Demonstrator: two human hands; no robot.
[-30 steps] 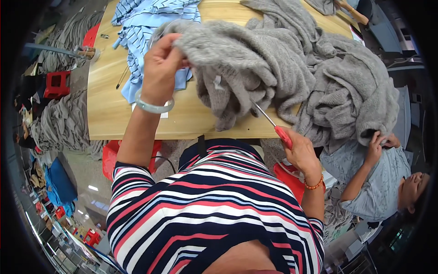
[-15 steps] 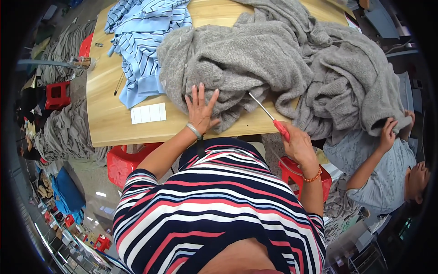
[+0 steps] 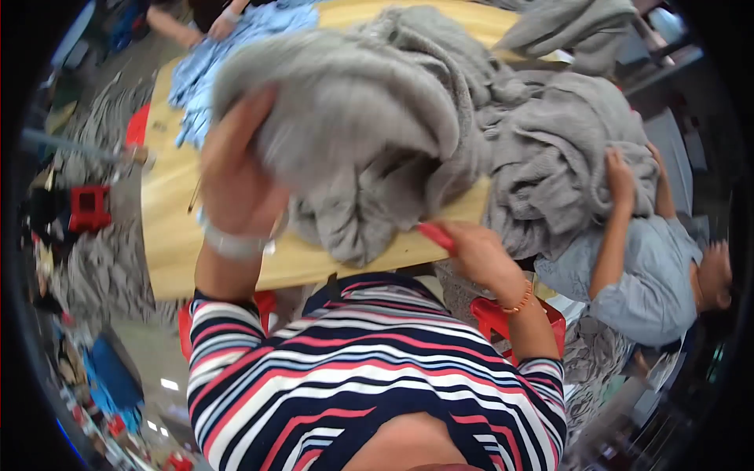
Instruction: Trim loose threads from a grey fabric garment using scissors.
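A grey knit garment (image 3: 353,118) is partly lifted off the table in front of me, its raised part blurred. My left hand (image 3: 239,165) is up against its left side, a light bangle on the wrist. Motion smears those fingers, so their grip is unclear. My right hand (image 3: 483,255) is closed round the red handle of a tool (image 3: 437,235), low at the table's front edge. The tool's tip end meets the garment's lower folds, and most of its metal shaft is hidden there.
A light blue striped garment (image 3: 196,82) lies at the far left of the wooden table (image 3: 169,235), another person's hands (image 3: 224,25) at it. On the right, a co-worker's hands (image 3: 620,180) touch a second grey knit heap (image 3: 542,149). Red stools (image 3: 485,318) stand below.
My left hand has risen to the left, and the grey garment has come up with it. My right hand has shifted slightly left with the tool. Another person's hands have appeared at the far left.
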